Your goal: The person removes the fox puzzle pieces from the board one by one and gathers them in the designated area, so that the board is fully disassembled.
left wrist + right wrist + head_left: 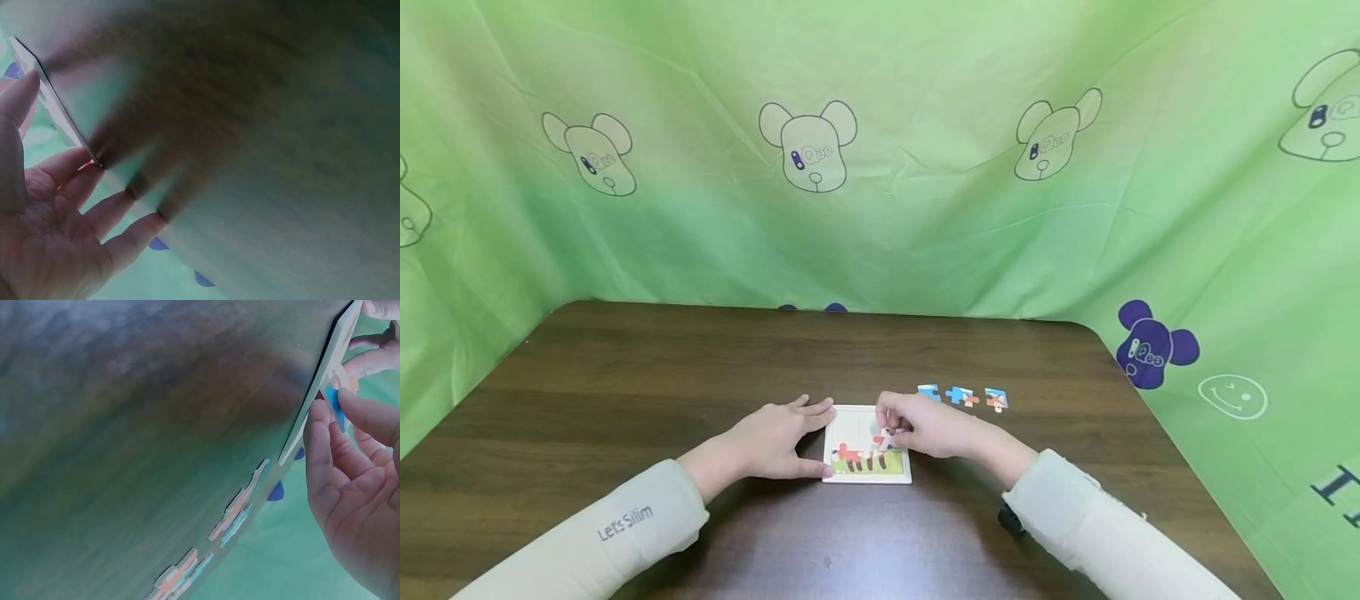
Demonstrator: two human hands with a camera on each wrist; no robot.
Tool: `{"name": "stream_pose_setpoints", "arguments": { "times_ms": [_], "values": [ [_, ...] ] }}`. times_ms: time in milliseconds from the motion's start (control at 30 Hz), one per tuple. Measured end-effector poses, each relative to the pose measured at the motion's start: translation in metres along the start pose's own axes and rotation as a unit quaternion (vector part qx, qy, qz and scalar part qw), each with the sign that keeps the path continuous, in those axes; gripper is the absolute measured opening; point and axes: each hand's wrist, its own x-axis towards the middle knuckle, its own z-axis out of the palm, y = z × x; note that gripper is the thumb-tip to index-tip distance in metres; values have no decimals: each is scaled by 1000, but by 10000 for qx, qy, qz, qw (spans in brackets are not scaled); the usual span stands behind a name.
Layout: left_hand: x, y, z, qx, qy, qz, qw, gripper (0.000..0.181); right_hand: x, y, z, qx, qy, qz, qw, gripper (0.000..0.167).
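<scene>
A white-framed puzzle board [867,480] lies on the table, its lower part filled with pieces showing an orange figure over green. My left hand [778,437] rests at the board's left edge, thumb at the lower corner and fingers spread near the upper one. Over the board's right side, my right hand [936,425] pinches a puzzle piece [885,439]. In the right wrist view the pinched piece [334,405] shows a blue part between thumb and fingers. The left wrist view has the left hand [62,231] with straight fingers against the board [62,119].
Loose puzzle pieces lie behind the right hand: a blue one [928,392], a blue and orange one [962,396] and another [997,399] to the right. Beyond the brown table [700,350] hangs a green curtain [917,208] with bear-head drawings.
</scene>
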Motion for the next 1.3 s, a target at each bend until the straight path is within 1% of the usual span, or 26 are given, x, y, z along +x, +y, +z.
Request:
{"name": "stream_pose_setpoints", "arguments": {
  "times_ms": [133,333,567,733,867,933,1133,1300],
  "values": [
    [0,0,0,21,3,-9,10000,81,-1,2,-1,158,8,-29,9999,18],
    [1,0,1,22,11,-11,10000,81,-3,0,-3,476,-9,50,9989,17],
    [-1,1,-1,-60,-4,-67,10000,81,-7,2,-5,509,98,14,9987,15],
    [-2,2,-1,-81,-26,-95,9999,81,-13,5,-7,576,113,9,9983,16],
    [-2,2,-1,-49,-28,-109,9999,81,-19,8,-10,546,132,123,9983,15],
    [-2,3,-1,-45,-18,-104,9999,81,-22,8,-12,551,160,176,9982,15],
    [-4,2,0,-63,-15,-103,9999,81,-30,12,-17,633,248,151,9976,14],
    [-1,1,1,-10,-8,-113,9999,82,-41,17,-24,760,399,255,9960,14]
  ]
}}
